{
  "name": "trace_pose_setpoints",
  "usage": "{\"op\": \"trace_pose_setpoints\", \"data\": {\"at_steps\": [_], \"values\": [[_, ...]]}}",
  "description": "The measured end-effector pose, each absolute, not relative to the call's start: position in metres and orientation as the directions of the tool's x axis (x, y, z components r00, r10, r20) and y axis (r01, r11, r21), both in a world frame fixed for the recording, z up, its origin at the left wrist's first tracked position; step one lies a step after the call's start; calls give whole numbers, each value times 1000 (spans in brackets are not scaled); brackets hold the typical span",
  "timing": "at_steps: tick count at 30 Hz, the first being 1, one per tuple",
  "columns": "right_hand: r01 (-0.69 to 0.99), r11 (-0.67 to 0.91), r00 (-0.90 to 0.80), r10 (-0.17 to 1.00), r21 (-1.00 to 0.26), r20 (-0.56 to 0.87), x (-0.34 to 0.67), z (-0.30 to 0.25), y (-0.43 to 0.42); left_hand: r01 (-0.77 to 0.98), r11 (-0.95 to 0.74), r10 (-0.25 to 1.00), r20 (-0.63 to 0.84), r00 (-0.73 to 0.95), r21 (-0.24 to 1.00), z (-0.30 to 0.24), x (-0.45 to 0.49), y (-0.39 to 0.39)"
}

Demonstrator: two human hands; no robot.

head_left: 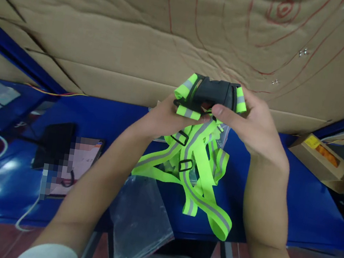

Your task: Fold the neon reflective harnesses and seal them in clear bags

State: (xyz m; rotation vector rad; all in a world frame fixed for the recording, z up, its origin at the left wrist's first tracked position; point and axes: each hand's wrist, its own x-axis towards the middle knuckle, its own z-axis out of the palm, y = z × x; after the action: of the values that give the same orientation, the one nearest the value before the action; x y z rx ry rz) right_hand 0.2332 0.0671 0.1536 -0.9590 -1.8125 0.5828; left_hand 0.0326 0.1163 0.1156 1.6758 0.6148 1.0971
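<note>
Both my hands hold a neon-yellow reflective harness [201,159] with grey stripes, up in front of the cardboard. My left hand [167,117] is closed around the strap ends and the left side of the black buckle [214,92]; most of its fingers are hidden behind. My right hand [250,118] grips the buckle's right side, its thumb lying along the lower edge. Below the hands the straps hang in loops, with black slide adjusters [185,165] on them. A clear plastic bag [142,218] lies under the straps and over the table's front edge.
The blue table [261,201] backs onto a cardboard wall [122,49] with red drawn lines. A tablet-like screen [86,155] and a black object [56,142] with cables lie left. At right stands an open cardboard box [319,160] with an orange item inside.
</note>
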Motion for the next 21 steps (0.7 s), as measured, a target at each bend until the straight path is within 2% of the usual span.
{"op": "trace_pose_setpoints", "data": {"at_steps": [3, 6, 10, 13, 15, 17, 19, 21], "values": [[328, 614, -262, 789, -718, 555, 230, 151, 68, -146, -272, 843, 309, 441, 951, 118, 37, 112], [337, 637, -84, 754, -693, 652, 226, 148, 72, -284, -79, 824, 223, 520, 955, 121, 41, 107], [293, 647, 149, 696, -703, 703, 223, 143, 79, -385, 193, 683, 158, 713, 902, 118, 47, 102], [336, 629, 182, 686, -701, 704, 226, 142, 80, -353, 324, 556, 125, 822, 878, 114, 53, 97], [408, 634, 142, 667, -657, 732, 229, 146, 77, -327, 354, 517, 108, 849, 876, 112, 55, 94], [468, 695, 46, 598, -546, 800, 236, 151, 73, -304, 337, 544, 79, 835, 891, 114, 54, 93], [480, 770, -137, 539, -421, 831, 243, 158, 71, -277, 302, 579, 55, 813, 912, 117, 50, 93], [488, 806, -319, 522, -334, 791, 250, 162, 69, -274, 274, 590, 64, 805, 922, 122, 46, 95]]}}
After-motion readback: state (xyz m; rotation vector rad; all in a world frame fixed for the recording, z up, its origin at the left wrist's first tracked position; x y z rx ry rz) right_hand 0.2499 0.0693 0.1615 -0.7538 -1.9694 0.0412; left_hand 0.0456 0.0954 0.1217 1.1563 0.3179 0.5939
